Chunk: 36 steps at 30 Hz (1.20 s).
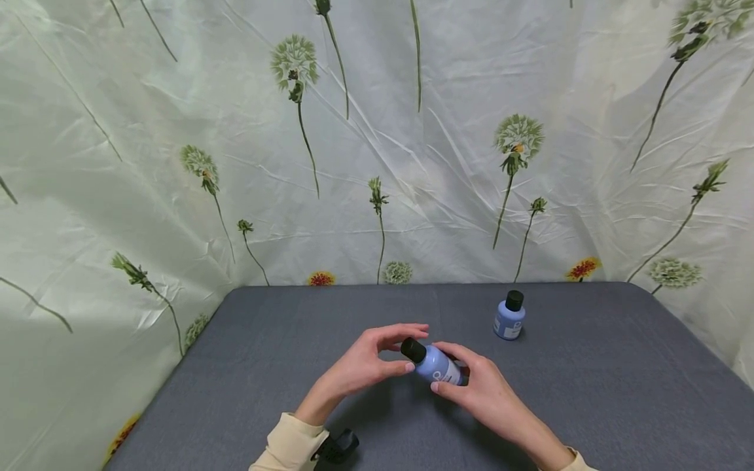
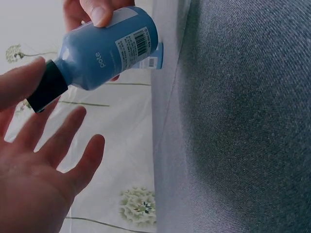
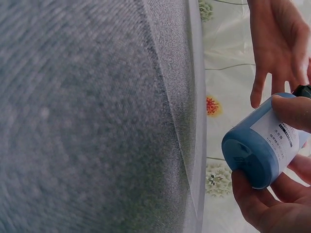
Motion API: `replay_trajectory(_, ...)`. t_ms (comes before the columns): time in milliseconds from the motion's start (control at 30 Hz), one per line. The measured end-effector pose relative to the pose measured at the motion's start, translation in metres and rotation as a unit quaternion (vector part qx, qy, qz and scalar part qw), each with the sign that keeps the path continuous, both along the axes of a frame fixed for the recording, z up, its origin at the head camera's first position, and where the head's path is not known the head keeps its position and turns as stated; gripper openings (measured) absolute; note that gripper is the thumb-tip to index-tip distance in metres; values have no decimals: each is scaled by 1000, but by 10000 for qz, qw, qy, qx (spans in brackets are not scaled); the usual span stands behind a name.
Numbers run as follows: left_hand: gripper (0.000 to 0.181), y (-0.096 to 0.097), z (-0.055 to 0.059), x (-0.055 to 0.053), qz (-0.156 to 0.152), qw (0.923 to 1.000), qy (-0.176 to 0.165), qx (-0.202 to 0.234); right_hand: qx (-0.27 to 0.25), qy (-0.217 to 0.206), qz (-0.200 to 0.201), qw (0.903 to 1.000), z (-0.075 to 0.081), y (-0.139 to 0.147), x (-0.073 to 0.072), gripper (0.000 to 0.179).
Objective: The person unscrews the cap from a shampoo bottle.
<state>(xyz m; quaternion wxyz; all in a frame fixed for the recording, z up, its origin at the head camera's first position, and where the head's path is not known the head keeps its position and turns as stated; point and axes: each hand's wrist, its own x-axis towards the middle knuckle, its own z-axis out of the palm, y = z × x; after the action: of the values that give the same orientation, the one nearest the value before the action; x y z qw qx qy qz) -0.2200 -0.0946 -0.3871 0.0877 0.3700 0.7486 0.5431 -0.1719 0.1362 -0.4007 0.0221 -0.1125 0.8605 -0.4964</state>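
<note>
A small blue bottle point(image 1: 437, 365) with a black cap point(image 1: 413, 350) is held tilted above the table, its cap pointing up and left. My right hand point(image 1: 485, 396) grips the bottle's body, thumb on the near side and fingers round the far side. My left hand point(image 1: 368, 360) is at the cap, its thumb close beside it and its fingers extended and spread beyond it. In the left wrist view a barcode label point(image 2: 134, 46) shows on the bottle. The right wrist view shows the bottle's base point(image 3: 245, 162) and a white printed label point(image 3: 276, 133).
A second blue bottle point(image 1: 509, 320) with a black cap stands upright at the table's back right. Dark grey cloth covers the table point(image 1: 283, 347). Behind it hangs a pale curtain point(image 1: 436, 163) with dandelion prints. A black strap device point(image 1: 338, 446) sits at my left wrist.
</note>
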Motion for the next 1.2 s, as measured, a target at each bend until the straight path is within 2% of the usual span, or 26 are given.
replay_trajectory(67, 38, -1, 0, -1, -214, 9997, -8, 131, -60, 33, 15, 10000, 0, 1, 0, 58)
replay_trajectory(167, 40, -3, -1, -1, -378, 9991, -13, 177, -106, 53, 34, 9999, -1, 2, 1, 58)
replay_trajectory(333, 46, -3, -1, -2, -317, 9995, 87, 5, -5, -88, 27, 10000, -1, 1, 0, 57)
replay_trajectory(500, 38, -2, 2, -1, -82, 9995, 39, -294, 17, -43, 61, 10000, -3, -1, 0, 56)
replay_trajectory(667, 29, -1, 3, 1, 452, 9973, 205, -534, 12, 81, 74, 9999, -3, -1, 0, 56)
replay_trajectory(800, 27, -1, 3, 2, 781, 9954, 164, -525, 58, 87, 74, 9999, -3, -2, 0, 55)
replay_trajectory(1200, 27, -1, 3, 2, 1209, 9920, 62, -366, 29, 18, 45, 10000, -4, -2, 0, 52)
